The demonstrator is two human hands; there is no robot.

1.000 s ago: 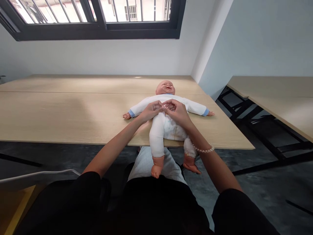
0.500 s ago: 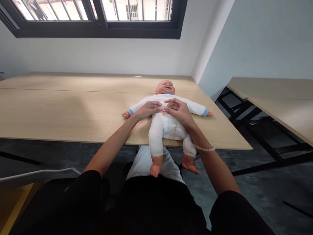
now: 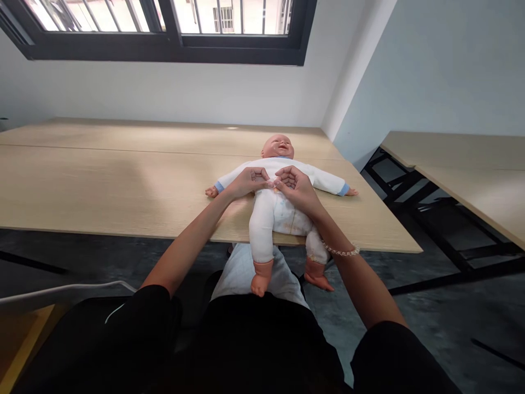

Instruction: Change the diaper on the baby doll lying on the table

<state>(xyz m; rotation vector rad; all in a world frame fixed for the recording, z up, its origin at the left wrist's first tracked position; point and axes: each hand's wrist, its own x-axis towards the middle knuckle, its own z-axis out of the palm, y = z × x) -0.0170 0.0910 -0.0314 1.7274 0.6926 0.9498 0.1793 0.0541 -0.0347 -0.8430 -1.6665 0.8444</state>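
A baby doll (image 3: 278, 146) lies on its back across the table, its legs hanging over the front edge. It wears a white top (image 3: 324, 178) with blue cuffs and a white printed diaper (image 3: 289, 216). At the diaper's waist, my left hand (image 3: 252, 181) pinches thumb to finger on the white material. My right hand (image 3: 296, 189) pinches there too, its fingertips almost touching the left ones, the other fingers curled. What exactly lies between the fingertips is partly hidden.
The pale wooden table (image 3: 102, 186) reaches to the wall beneath a barred window (image 3: 233, 44). Another table (image 3: 471, 158) with black folding legs stands to the right. A yellow-edged object (image 3: 28, 339) and a white curved bar (image 3: 82, 287) are at the lower left.
My hands stay at the diaper's waist, with only a slight shift of the fingers. The right hand has moved a little to the left. The doll lies as before.
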